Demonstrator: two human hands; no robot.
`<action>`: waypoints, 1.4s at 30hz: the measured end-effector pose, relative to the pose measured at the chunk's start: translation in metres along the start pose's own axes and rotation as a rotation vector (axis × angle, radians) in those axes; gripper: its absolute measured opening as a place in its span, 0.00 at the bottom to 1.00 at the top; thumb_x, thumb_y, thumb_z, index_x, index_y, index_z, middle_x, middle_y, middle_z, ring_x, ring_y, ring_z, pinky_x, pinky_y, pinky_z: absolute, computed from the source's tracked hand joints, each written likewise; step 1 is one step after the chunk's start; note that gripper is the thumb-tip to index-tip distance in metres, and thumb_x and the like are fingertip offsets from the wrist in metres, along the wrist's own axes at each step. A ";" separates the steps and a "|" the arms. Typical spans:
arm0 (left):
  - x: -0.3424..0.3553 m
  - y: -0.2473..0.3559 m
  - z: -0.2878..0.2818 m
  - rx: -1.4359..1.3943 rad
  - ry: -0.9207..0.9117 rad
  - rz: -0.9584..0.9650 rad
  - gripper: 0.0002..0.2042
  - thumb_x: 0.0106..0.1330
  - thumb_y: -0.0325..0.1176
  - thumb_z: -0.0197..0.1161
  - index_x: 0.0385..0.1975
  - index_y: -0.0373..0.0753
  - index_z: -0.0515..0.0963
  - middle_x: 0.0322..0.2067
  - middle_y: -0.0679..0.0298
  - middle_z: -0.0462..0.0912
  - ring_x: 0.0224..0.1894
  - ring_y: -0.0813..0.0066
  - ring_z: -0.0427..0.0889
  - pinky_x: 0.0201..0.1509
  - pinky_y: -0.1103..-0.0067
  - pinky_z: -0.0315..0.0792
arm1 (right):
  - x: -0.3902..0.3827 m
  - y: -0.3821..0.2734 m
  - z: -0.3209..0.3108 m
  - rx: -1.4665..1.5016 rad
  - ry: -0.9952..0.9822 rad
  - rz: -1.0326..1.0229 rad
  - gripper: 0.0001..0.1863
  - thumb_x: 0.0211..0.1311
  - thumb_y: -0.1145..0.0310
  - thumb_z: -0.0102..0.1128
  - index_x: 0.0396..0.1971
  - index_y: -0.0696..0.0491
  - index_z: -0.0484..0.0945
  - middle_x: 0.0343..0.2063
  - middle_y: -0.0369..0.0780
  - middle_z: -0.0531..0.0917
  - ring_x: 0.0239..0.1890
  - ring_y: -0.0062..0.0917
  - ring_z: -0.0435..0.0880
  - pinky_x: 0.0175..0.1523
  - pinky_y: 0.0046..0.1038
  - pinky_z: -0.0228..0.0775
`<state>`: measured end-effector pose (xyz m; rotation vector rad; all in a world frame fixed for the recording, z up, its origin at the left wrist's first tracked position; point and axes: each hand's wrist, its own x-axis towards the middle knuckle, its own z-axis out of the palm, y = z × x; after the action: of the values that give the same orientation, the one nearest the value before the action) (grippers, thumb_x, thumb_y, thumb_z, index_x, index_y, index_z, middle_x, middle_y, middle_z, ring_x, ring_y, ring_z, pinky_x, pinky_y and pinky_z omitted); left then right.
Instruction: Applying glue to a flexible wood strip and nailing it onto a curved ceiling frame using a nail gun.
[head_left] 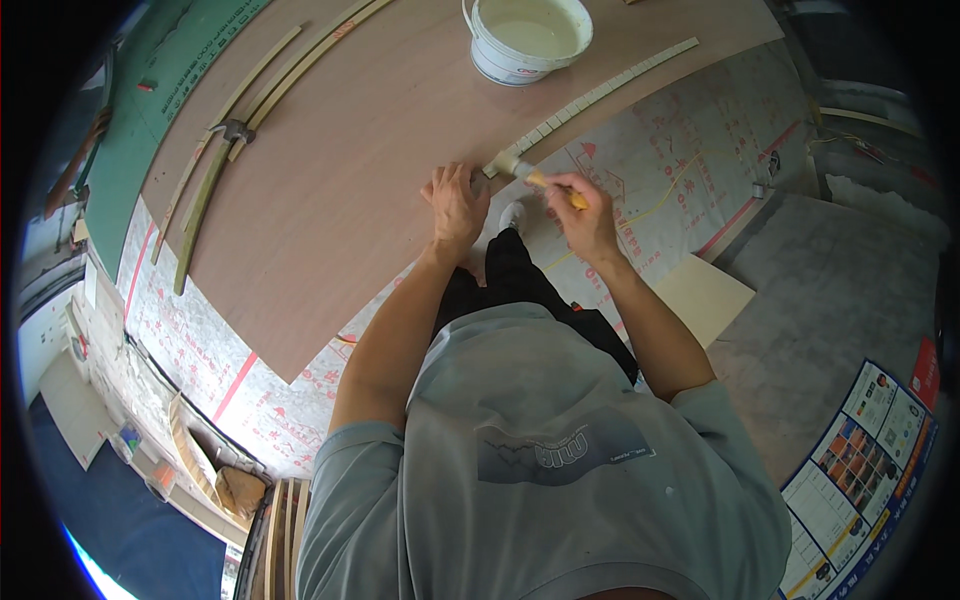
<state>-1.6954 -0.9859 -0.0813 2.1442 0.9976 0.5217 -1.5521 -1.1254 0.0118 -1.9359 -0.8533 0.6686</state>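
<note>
My right hand [587, 215] is closed around the yellow handle of a brush [540, 180]. Its pale bristles rest on the near end of a long, narrow whitish strip [610, 88], marked across by many lines. The strip lies along the right edge of a large brown board [340, 180]. Just left of the bristles, my left hand [457, 207] leans on the board, with fingers bent and slightly apart. Nothing shows in it, though its fingertips are partly hidden. Beyond both hands stands a white bucket [530, 38] of cloudy, pale liquid.
A hammer [233, 130] lies across several thin wooden strips [205, 205] on the board's left side. A green sheet [185, 60] is further left. Printed white covering [690, 170] surrounds the board, and a pale panel [700, 295] lies at the right.
</note>
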 end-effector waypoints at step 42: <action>0.009 0.022 0.004 0.090 0.049 -0.092 0.15 0.51 0.40 0.72 0.39 0.46 0.86 0.43 0.64 0.78 0.52 0.64 0.72 0.57 0.65 0.57 | 0.050 0.073 -0.056 0.122 0.314 0.050 0.08 0.67 0.71 0.60 0.42 0.57 0.81 0.32 0.38 0.85 0.33 0.18 0.81 0.39 0.23 0.74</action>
<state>-1.6762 -0.9911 -0.0670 2.1611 1.1611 0.4953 -1.4588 -1.1416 -0.0329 -1.8920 -0.5577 0.4194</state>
